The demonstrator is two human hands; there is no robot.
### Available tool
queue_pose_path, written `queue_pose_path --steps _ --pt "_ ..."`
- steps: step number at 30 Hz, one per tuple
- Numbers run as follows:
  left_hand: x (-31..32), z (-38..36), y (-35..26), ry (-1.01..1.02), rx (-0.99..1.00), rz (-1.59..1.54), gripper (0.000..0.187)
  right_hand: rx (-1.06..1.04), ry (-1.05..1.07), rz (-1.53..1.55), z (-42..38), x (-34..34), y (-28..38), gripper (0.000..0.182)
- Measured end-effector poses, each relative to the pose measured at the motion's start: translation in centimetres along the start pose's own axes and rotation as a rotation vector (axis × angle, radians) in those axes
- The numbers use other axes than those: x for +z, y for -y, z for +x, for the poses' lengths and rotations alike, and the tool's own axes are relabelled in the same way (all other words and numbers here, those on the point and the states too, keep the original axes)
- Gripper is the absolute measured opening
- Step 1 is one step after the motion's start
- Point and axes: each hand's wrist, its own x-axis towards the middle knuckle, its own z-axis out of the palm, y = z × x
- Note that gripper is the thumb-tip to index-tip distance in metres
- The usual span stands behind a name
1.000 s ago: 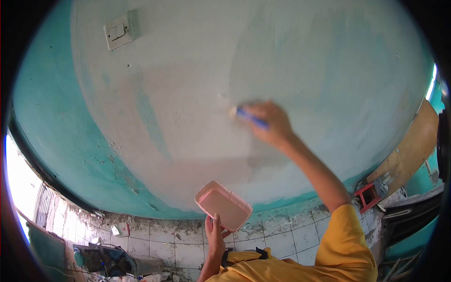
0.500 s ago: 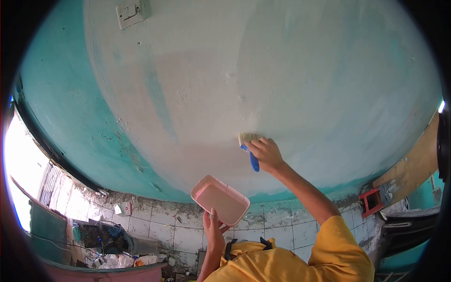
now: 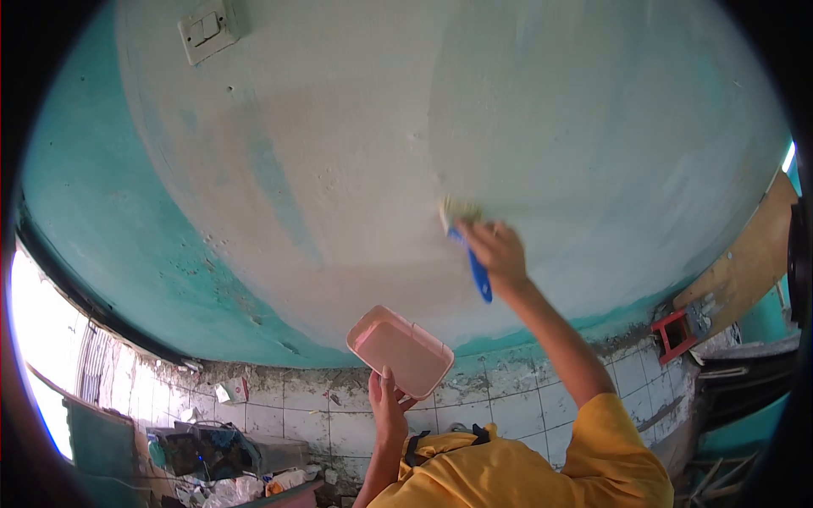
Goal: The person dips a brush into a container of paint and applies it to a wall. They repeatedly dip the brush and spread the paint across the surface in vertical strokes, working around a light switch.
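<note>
My right hand (image 3: 498, 254) is closed round a paintbrush with a blue handle (image 3: 480, 275) and pale bristles (image 3: 461, 210). The bristles are at the wall (image 3: 373, 169), whose surface is whitish over turquoise. Lower and to the left, my left hand (image 3: 389, 405) holds a pink rectangular tub (image 3: 406, 347) from below, its thumb over the near edge. Pinkish-grey paint seems to lie inside the tub, which is tilted in view.
A light switch (image 3: 207, 31) is on the wall at the upper left. White dirty tiles (image 3: 351, 432) run below. Clutter with plastic bags (image 3: 233, 491) lies at the lower left. A red frame-like object (image 3: 674, 336) and a brown board (image 3: 754, 245) are at the right.
My right hand and the brush have moved up and slightly right along the wall. My left hand still holds the tub, nearly in place. The view has shifted a little.
</note>
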Motion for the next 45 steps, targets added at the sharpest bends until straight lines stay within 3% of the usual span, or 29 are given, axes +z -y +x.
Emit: queue_pose_path --steps 2,5,8,12,15,21,23,27,32,34,37,40,43,45 --pt "-0.9 1.1 -1.0 0.034 -0.036 0.061 0.072 0.011 0.163 0.110 -5.2 2.9 1.7 0.044" --pt "-2.0 2.1 -2.9 0.083 -0.029 0.095 0.070 0.075 0.214 0.170 -7.2 4.0 2.9 0.042" --pt "-3.3 3.8 -4.7 0.138 -0.050 0.104 0.075 0.018 0.068 0.058 -1.8 1.2 1.3 0.047" --pt "-5.2 6.3 -6.4 0.204 -0.065 0.130 0.075 0.087 -0.272 -0.010 8.7 -4.9 0.4 0.037" --pt "-6.5 7.8 -7.1 0.243 -0.089 0.172 0.075 0.085 -0.419 -0.071 10.0 -5.3 0.5 0.039" --pt "-8.4 10.2 -8.4 0.314 -0.105 0.221 0.069 0.199 -0.037 0.048 -4.9 5.2 5.2 0.039" --pt "-8.8 10.7 -8.8 0.324 -0.129 0.235 0.076 0.178 0.076 0.079 -8.2 6.4 6.5 0.040" --pt "-8.8 11.3 -9.1 0.342 -0.156 0.224 0.075 0.078 0.129 0.018 -6.9 4.6 3.8 0.042" --pt "-8.6 11.3 -8.9 0.392 -0.157 0.230 0.074 -0.020 -0.119 -0.107 6.9 -5.1 -0.1 0.049" --pt "-8.6 11.4 -8.6 0.390 -0.172 0.229 0.074 -0.020 -0.259 -0.129 9.1 -5.7 -0.6 0.050" --pt "-8.5 11.2 -8.4 0.382 -0.188 0.230 0.075 -0.007 -0.209 -0.197 6.5 -3.4 0.0 0.052" --pt "-8.5 11.0 -8.5 0.381 -0.185 0.225 0.076 0.040 -0.117 -0.134 -1.1 2.5 2.6 0.056" --pt "-8.7 10.9 -8.4 0.378 -0.174 0.217 0.076 0.097 0.234 0.012 -8.3 5.2 5.8 0.043" --pt "-8.7 10.9 -8.4 0.373 -0.170 0.217 0.075 0.107 0.272 0.040 -9.0 5.3 5.5 0.044"
